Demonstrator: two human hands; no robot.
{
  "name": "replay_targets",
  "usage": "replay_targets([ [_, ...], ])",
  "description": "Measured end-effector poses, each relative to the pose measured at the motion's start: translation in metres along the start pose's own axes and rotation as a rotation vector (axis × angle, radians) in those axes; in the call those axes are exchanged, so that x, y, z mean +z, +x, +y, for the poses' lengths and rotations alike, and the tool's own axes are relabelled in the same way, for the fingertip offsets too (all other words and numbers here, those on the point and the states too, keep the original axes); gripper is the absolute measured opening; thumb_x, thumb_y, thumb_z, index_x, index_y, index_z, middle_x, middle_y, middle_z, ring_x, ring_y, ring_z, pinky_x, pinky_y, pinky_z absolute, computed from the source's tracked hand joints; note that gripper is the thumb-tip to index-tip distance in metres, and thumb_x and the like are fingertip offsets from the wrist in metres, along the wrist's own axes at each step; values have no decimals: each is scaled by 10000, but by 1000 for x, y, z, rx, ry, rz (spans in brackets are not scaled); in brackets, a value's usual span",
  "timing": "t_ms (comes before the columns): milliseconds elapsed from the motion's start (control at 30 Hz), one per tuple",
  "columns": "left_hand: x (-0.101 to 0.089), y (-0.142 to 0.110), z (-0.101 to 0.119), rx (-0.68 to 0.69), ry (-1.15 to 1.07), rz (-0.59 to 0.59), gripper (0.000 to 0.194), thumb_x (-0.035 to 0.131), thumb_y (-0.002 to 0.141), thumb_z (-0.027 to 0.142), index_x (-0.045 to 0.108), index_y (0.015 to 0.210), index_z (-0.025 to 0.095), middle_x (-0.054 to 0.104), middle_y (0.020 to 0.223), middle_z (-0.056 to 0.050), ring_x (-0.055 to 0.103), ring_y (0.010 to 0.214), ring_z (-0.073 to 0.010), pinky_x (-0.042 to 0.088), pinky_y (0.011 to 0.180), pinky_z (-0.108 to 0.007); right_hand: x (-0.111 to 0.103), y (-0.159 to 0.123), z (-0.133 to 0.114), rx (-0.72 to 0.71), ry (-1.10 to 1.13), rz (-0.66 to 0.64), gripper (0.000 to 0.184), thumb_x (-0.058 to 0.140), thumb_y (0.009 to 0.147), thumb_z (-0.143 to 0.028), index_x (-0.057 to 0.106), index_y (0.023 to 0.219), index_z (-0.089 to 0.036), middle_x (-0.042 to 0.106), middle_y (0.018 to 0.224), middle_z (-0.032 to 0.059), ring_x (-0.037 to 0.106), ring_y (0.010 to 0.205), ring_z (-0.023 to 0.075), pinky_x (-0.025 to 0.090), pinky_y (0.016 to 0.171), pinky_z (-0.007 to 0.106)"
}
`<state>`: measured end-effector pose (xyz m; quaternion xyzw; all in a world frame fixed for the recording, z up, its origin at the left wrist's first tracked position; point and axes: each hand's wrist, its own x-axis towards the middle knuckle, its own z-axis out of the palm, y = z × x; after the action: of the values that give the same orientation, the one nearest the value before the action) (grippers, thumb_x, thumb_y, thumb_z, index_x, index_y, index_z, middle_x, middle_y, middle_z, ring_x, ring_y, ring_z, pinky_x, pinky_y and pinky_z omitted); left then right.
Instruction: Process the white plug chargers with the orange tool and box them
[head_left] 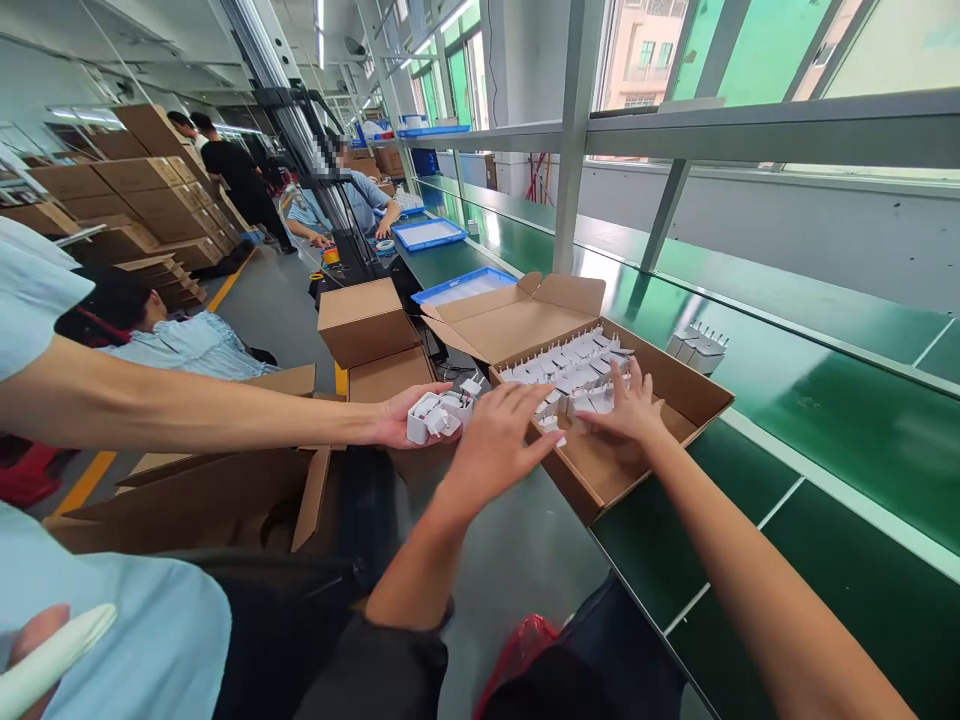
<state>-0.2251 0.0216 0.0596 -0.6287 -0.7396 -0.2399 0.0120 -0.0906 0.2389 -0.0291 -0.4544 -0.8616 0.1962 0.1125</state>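
Note:
An open cardboard box (675, 395) holds rows of white plug adapters (574, 360), their pins pointing up. My right hand (630, 405) reaches into it with fingers spread, at the nearest adapters; contact is hard to make out. My left hand (499, 435) is at the box's left edge, fingers stretched out and thumb apart, with nothing visible in it. Just left of it, a co-worker's hand (397, 415) holds out several loose white adapters (439, 412), palm up. My left fingers partly overlap the view of that bunch.
More adapters (697, 348) stand on the green bench (825, 430) right of the box. Blue trays (431, 233) lie farther along. Another open carton (367, 330) and a large floor carton (202, 500) are at left. A metal post (574, 140) rises behind the box. Other people sit nearby.

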Motion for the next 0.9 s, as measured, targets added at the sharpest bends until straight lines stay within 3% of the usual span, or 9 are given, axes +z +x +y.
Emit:
replay_targets([
  [100, -42, -53, -36, -201, 186, 250, 490, 511, 947, 470, 496, 1415, 327, 527, 1453, -57, 433, 1371, -321, 312, 1184, -503, -17, -13, -42, -172, 60, 229, 797, 522, 908, -561, 252, 1561, -192, 199, 1636, 188, 162, 1513, 434, 268, 1147, 671],
  [167, -52, -78, -65, -307, 272, 278, 559, 573, 894, 455, 478, 1425, 306, 511, 1447, -92, 447, 1347, -348, 358, 1146, -528, -22, -25, -85, -463, 117, 146, 615, 464, 947, -381, 343, 1514, -176, 411, 1519, 184, 381, 1424, 337, 377, 1141, 517],
  [233, -49, -91, -87, -327, 301, 218, 605, 611, 857, 439, 478, 1427, 286, 512, 1443, -111, 470, 1315, -359, 400, 1105, -531, -17, -37, -133, -681, 92, -47, 513, 497, 931, -333, 463, 1429, -216, 472, 1465, 143, 482, 1338, 318, 473, 1058, 454],
  [333, -35, -94, -101, -240, 278, 120, 558, 576, 870, 370, 499, 1414, 277, 533, 1448, -101, 492, 1308, -332, 413, 1101, -503, 3, -47, -187, -659, 56, -209, 510, 625, 862, -340, 525, 1346, -215, 441, 1478, 149, 577, 1226, 352, 525, 965, 471],
  [433, -23, -86, -102, -181, 261, 138, 510, 510, 897, 311, 516, 1402, 246, 583, 1418, -97, 531, 1291, -307, 433, 1094, -479, 23, -45, -206, -579, 98, -237, 449, 593, 892, -346, 539, 1303, -175, 513, 1377, 169, 658, 1085, 338, 549, 894, 476],
  [567, -20, -83, -109, -88, 274, 226, 457, 499, 911, 293, 579, 1343, 167, 674, 1303, -124, 625, 1174, -324, 509, 1010, -470, 29, -37, -198, -534, 191, -245, 372, 639, 894, -378, 596, 1215, -196, 542, 1315, 123, 661, 1074, 268, 542, 910, 401],
  [700, -34, -86, -103, 63, 230, 282, 396, 517, 935, 268, 619, 1314, 219, 720, 1227, -79, 681, 1093, -303, 548, 961, -439, 5, -38, -178, -517, 320, -202, 390, 745, 836, -353, 614, 1176, -215, 537, 1302, 82, 646, 1033, 177, 524, 936, 317],
  [800, -40, -82, -62, 154, 72, 367, 423, 588, 933, 243, 595, 1353, 289, 703, 1273, -21, 681, 1123, -277, 537, 1011, -425, -38, -50, -140, -564, 488, -100, 375, 760, 818, -342, 628, 1148, -223, 510, 1349, 84, 637, 961, 169, 542, 903, 344],
  [900, -9, -66, 12, 291, -230, 271, 490, 627, 919, 201, 551, 1394, 295, 682, 1315, -6, 673, 1138, -234, 557, 986, -372, -91, -72, -70, -563, 498, 54, 346, 744, 813, -402, 653, 1115, -258, 440, 1457, 81, 619, 1078, 222, 572, 837, 361],
])
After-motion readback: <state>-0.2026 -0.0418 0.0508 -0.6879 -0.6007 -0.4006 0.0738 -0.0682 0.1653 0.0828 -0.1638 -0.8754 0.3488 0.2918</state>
